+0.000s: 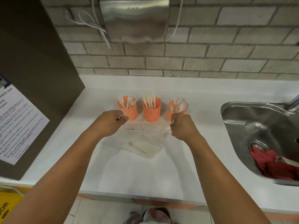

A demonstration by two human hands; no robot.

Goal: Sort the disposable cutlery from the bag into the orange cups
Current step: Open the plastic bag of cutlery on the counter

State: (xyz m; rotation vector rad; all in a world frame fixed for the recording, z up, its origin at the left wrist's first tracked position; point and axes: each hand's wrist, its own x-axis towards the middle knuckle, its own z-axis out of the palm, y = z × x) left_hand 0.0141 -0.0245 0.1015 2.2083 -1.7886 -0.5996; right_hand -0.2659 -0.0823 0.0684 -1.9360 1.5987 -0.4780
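Observation:
Three orange cups stand in a row on the white counter: the left cup (128, 109) holds white forks, the middle cup (151, 110) holds knives, the right cup (175, 109) holds spoons. In front of them lies a clear plastic bag (144, 141) with a few white pieces still inside. My left hand (108, 122) pinches the bag's upper left edge. My right hand (182, 125) pinches the bag's upper right edge, just below the spoon cup. Both hands pull the bag's mouth apart.
A steel sink (262, 138) with a red cloth (273, 165) lies to the right. A dark appliance (32, 78) with a paper notice stands at left. A metal hand dryer (134, 20) hangs on the brick wall behind.

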